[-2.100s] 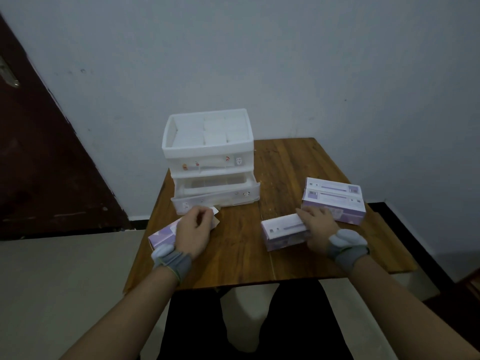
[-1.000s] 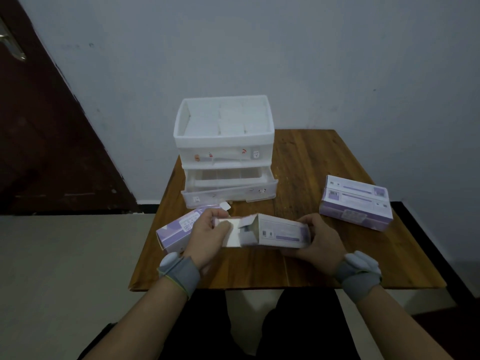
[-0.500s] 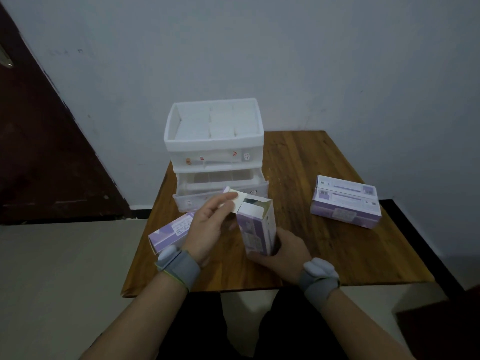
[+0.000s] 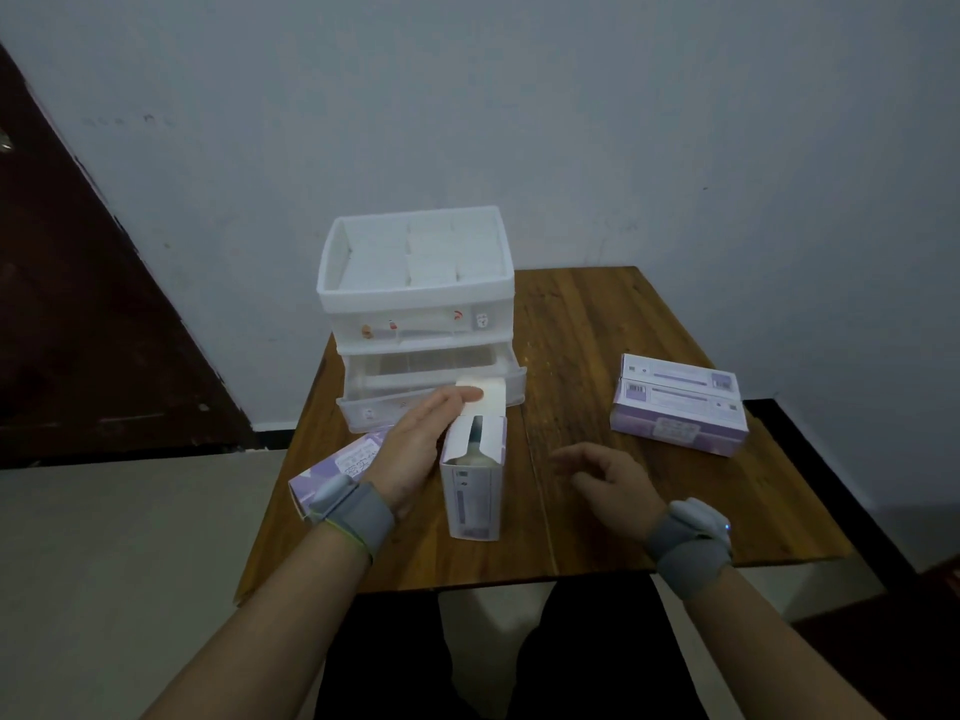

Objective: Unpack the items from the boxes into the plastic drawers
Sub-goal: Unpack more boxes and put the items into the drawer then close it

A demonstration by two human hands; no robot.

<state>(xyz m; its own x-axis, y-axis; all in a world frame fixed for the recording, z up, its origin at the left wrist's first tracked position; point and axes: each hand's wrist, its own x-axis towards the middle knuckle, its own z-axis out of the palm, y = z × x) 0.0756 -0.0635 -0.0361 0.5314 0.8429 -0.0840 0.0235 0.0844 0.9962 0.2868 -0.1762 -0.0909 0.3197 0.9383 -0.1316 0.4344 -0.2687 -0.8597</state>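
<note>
A white and purple box (image 4: 474, 485) stands upright on the wooden table (image 4: 587, 324), its top flap open and a pale item showing inside. My left hand (image 4: 415, 449) rests against the box's left side, fingertips on the raised flap. My right hand (image 4: 608, 485) hovers to the right of the box, fingers spread, holding nothing. Behind stands the white plastic drawer unit (image 4: 415, 314): its top tray holds white packets and its lower drawer (image 4: 431, 387) is pulled out. Another purple box (image 4: 337, 472) lies under my left wrist.
Two stacked purple boxes (image 4: 680, 405) lie at the table's right side. A grey wall runs behind the table and a dark wooden door (image 4: 78, 314) stands at the left. The table's front edge is just before my knees.
The box went from lying between both hands to standing upright on the table. My right hand has let go and drawn back to the right; my left hand stays at the flap.
</note>
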